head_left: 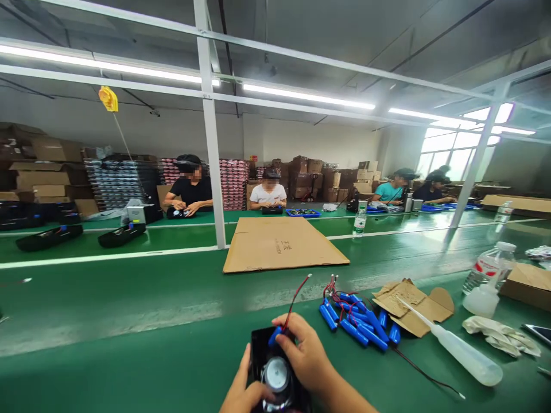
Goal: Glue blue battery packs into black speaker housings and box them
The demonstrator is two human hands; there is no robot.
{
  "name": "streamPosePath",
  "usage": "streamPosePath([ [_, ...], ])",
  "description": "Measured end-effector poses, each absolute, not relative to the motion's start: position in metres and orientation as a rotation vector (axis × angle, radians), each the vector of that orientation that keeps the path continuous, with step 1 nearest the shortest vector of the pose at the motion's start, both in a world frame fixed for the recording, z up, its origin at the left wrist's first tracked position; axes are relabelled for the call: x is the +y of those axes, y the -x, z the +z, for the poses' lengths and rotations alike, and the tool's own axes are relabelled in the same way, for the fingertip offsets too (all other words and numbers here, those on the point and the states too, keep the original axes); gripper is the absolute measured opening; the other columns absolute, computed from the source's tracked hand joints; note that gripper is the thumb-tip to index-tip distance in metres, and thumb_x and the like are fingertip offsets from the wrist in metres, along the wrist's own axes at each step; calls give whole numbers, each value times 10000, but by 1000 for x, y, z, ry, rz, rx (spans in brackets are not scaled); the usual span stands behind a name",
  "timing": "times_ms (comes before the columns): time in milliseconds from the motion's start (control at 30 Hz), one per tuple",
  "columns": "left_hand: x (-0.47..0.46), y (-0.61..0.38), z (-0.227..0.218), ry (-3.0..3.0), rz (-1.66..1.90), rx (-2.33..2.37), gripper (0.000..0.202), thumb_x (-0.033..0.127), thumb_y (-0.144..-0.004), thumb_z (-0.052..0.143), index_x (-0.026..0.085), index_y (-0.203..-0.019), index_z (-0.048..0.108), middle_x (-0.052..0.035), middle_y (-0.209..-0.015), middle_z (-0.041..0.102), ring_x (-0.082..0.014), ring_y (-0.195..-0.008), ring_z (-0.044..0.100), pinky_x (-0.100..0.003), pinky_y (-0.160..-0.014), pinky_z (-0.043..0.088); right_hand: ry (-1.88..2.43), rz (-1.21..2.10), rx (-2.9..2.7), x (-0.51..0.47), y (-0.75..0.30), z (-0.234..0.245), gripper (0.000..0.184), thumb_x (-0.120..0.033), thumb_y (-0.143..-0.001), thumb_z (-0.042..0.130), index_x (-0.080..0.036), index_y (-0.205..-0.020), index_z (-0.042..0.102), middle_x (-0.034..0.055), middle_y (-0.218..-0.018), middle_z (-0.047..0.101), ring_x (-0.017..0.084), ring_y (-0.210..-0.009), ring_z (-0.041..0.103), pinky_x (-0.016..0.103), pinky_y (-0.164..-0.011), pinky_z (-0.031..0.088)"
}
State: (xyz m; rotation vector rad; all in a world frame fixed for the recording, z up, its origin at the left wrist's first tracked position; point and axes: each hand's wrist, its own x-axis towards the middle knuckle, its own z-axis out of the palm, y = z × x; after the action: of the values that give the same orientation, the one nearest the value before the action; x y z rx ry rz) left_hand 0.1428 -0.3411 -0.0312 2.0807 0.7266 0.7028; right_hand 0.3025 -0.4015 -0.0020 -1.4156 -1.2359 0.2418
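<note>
My left hand [246, 385] grips the side of a black plastic housing [260, 343] low in the view, its fingertips beside a round silver speaker driver [276, 374] set in it. Between the thumb and fingers of my right hand [306, 351] is a blue battery cell [274, 337], held at the upper end of the housing. Its red and black leads [294, 299] rise to a small white connector. To the right lies a pile of blue battery cells [361, 327] with wires. The housing's lower end is cut off by the frame.
A cardboard sheet [284, 246] lies ahead on the green bench. At right are torn cardboard [417, 304], a squeeze bottle with a long tip [467, 353], a white glove [501, 335] and a water bottle [488, 267]. Several co-workers sit opposite, beyond a white post [212, 143].
</note>
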Motion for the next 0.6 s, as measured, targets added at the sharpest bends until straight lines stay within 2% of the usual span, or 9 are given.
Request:
streamPosePath([
  [67, -351, -135, -23, -2130, 691, 671, 315, 34, -598, 475, 188, -779, 682, -60, -1489, 307, -268, -1353, 321, -397, -1125, 281, 1410, 253, -1170, -403, -306, -8, 259, -353, -847, 499, -230, -1050, 600, 72, -1007, 605, 224, -910, 577, 336, -811, 491],
  [133, -359, -129, -16, -2118, 662, 681, 389, 13, -598, 462, 174, -896, 653, -84, -1497, 287, -241, -1389, 245, -405, -1149, 223, 1406, 288, -1095, -402, -311, -17, 332, -415, -875, 471, -186, -1106, 536, 105, -1043, 595, 220, -890, 585, 340, -771, 513],
  [233, -364, -129, -13, -2009, 653, 746, 626, 39, -651, 485, 133, -1270, 461, -137, -1458, 348, -225, -1365, 305, -416, -1147, 250, 1403, 349, -1072, -401, -317, -30, 390, -472, -852, 537, -169, -1097, 524, 113, -1041, 606, 210, -876, 595, 349, -799, 514],
  [300, -366, -130, -15, -1932, 671, 748, 761, 60, -676, 498, 109, -1402, 276, -147, -1454, 351, -225, -1340, 348, -411, -1138, 282, 1409, 365, -1112, -402, -319, -33, 389, -482, -831, 574, -176, -1071, 555, 106, -1042, 614, 216, -911, 593, 364, -849, 496],
  [367, -367, -131, -18, -1889, 690, 732, 797, 74, -686, 505, 94, -1428, 217, -146, -1467, 329, -230, -1342, 343, -401, -1138, 289, 1422, 364, -1165, -403, -320, -31, 382, -484, -829, 577, -182, -1062, 578, 102, -1056, 616, 223, -948, 589, 375, -879, 483],
  [500, -368, -132, -18, -1884, 693, 720, 802, 102, -675, 527, 64, -1421, 236, -154, -1459, 342, -245, -1343, 340, -393, -1148, 273, 1469, 367, -1281, -400, -321, -22, 364, -470, -823, 577, -189, -1052, 608, 87, -1033, 631, 226, -945, 598, 368, -875, 489],
  [600, -367, -132, -19, -1871, 712, 714, 805, 122, -666, 557, 83, -1415, 265, -145, -1437, 382, -265, -1319, 376, -404, -1136, 293, 1499, 388, -1379, -396, -322, -16, 333, -455, -812, 582, -200, -1020, 633, 69, -994, 643, 223, -904, 609, 345, -835, 504],
])
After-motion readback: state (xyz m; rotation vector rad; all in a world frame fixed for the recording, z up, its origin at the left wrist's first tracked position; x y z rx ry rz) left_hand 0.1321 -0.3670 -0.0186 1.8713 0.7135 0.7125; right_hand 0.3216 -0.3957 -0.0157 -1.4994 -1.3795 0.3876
